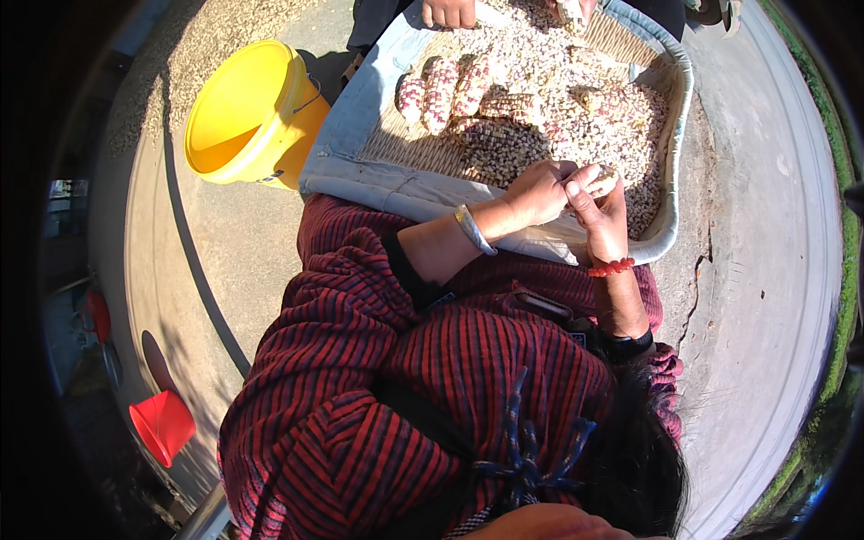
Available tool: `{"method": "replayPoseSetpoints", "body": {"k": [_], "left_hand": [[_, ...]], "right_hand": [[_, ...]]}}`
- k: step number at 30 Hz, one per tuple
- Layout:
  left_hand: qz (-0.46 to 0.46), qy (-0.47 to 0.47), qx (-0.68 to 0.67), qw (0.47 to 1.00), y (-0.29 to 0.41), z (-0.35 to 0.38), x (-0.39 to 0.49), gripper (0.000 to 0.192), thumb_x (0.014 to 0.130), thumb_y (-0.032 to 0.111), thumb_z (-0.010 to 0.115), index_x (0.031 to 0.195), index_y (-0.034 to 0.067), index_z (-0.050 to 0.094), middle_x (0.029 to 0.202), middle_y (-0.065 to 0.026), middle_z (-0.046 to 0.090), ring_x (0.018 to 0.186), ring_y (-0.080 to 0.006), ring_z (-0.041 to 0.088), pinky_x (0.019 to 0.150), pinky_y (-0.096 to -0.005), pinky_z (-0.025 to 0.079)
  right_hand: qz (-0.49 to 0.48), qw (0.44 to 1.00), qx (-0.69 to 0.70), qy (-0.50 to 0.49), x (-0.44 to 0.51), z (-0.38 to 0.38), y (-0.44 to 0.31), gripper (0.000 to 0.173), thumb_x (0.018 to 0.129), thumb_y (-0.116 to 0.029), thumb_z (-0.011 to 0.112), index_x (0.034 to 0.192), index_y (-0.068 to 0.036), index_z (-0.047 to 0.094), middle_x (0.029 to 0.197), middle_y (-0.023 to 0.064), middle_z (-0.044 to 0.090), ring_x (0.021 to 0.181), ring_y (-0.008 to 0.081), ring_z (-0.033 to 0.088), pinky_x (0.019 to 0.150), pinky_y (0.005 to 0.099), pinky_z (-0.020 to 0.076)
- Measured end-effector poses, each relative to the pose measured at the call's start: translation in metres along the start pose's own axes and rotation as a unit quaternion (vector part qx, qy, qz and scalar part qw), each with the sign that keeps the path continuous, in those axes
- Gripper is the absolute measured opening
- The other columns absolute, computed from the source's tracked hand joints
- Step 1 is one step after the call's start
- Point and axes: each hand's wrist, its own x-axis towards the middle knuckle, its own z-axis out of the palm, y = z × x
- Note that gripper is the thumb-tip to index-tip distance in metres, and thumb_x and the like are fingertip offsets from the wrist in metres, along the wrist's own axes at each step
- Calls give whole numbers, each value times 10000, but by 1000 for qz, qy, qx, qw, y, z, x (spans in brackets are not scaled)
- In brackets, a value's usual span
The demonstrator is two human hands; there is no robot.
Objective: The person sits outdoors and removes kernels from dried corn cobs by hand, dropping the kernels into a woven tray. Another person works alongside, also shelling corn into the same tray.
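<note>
My left hand (pixel 540 192), with a silver bangle at the wrist, and my right hand (pixel 605 219), with a red bead bracelet, meet over the near right part of a cloth-edged woven tray (pixel 412 192). Between them they grip a pale corn cob (pixel 603 182); the fingers partly hide it. Loose corn kernels (pixel 540 61) in white, yellow and purple cover much of the tray. Several red-and-white speckled corn cobs (pixel 440 91) lie left of the kernels, and a darker one (pixel 496 133) rests nearer to me.
Another person's hands (pixel 449 12) are at the tray's far edge, one holding a cob (pixel 572 15). A yellow bucket (pixel 246 111) stands left of the tray. Grain (pixel 223 34) is spread on the concrete beyond it. A red bucket (pixel 162 426) is at the lower left.
</note>
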Motion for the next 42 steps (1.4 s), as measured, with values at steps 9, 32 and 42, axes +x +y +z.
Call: {"method": "replayPoseSetpoints", "body": {"k": [9, 32, 42], "left_hand": [[36, 33, -89, 995, 15, -5, -5, 571, 862, 498, 289, 1109, 13, 463, 965, -52, 537, 852, -96, 497, 730, -230, 412], [202, 152, 92, 963, 51, -20, -7, 226, 757, 153, 564, 862, -47, 580, 671, -127, 607, 584, -119, 582, 525, -243, 455], [117, 113, -133, 978, 48, -30, -3, 196, 821, 148, 528, 885, -35, 558, 654, -15, 541, 475, -39, 450, 424, -179, 380]], "right_hand": [[13, 997, 65, -32, 0, -3, -1, 404, 734, -30, 591, 1089, -2, 399, 860, 39, 535, 730, 102, 528, 636, 229, 445], [-78, 991, -103, 22, -1, 13, -3, 539, 717, -40, 629, 1184, -13, 360, 1021, 92, 516, 899, 144, 505, 766, 261, 432], [-75, 949, -305, 29, 3, 0, -2, 573, 646, -177, 716, 1097, 23, 425, 868, 162, 584, 797, 206, 577, 717, 291, 448]]}}
